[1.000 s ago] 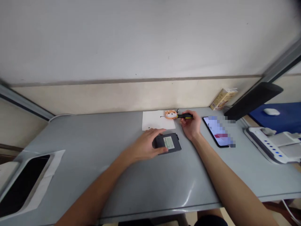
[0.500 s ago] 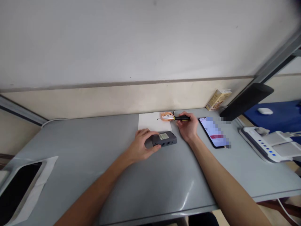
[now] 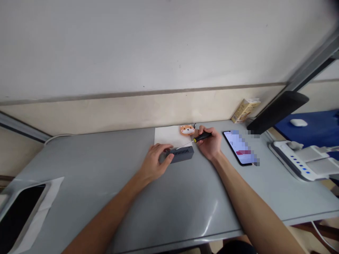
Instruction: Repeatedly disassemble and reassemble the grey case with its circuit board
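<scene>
My left hand (image 3: 153, 164) pinches the crosswise dark box (image 3: 182, 155) at its left end, my right hand (image 3: 214, 145) holding the screwdriver (image 3: 202, 137) aslant toward it

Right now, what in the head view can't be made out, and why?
All in the head view:
Tip of the screwdriver: too small to tell whether it touches the box.
Left end of the box: covered by the left hand.
Screen of the phone: partly masked by blocks.
Plugs on the power strip: cut off by right edge.
Dark object: cut off by left edge.
</scene>
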{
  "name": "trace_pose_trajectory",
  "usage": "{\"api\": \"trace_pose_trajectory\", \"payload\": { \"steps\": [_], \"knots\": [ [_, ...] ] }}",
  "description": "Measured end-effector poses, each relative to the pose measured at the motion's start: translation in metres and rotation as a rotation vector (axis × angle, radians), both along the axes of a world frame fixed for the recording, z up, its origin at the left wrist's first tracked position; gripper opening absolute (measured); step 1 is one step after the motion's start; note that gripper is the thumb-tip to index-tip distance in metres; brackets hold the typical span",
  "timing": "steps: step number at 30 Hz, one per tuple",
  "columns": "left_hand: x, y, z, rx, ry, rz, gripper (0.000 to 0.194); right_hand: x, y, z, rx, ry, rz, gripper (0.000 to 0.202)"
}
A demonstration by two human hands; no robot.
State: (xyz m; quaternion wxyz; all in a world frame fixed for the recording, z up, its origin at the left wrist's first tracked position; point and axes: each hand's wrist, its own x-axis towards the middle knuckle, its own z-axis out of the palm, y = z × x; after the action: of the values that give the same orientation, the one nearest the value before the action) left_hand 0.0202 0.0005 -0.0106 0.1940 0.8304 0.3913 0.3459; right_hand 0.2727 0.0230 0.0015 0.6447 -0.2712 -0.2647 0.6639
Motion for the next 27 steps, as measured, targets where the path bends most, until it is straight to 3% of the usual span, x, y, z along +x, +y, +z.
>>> {"api": "trace_pose_trajectory", "payload": {
  "steps": [3, 5, 10, 27],
  "knots": [
    [-0.002, -0.002, -0.003, 0.098, -0.057, -0.007, 0.058, -0.003, -0.001, -0.001, -0.012, -0.001, 0.016, 0.017],
    [-0.002, -0.004, -0.004, 0.174, -0.050, -0.028, 0.063, -0.006, -0.002, -0.003, -0.014, -0.015, 0.034, 0.017],
    [0.000, -0.005, 0.000, 0.263, -0.037, -0.040, 0.051, -0.012, -0.004, -0.006, 0.011, -0.030, 0.066, 0.017],
    [-0.001, -0.004, 0.003, 0.305, -0.003, -0.022, 0.027, -0.010, -0.003, -0.005, 0.037, -0.072, 0.037, 0.017]
  ]
}}
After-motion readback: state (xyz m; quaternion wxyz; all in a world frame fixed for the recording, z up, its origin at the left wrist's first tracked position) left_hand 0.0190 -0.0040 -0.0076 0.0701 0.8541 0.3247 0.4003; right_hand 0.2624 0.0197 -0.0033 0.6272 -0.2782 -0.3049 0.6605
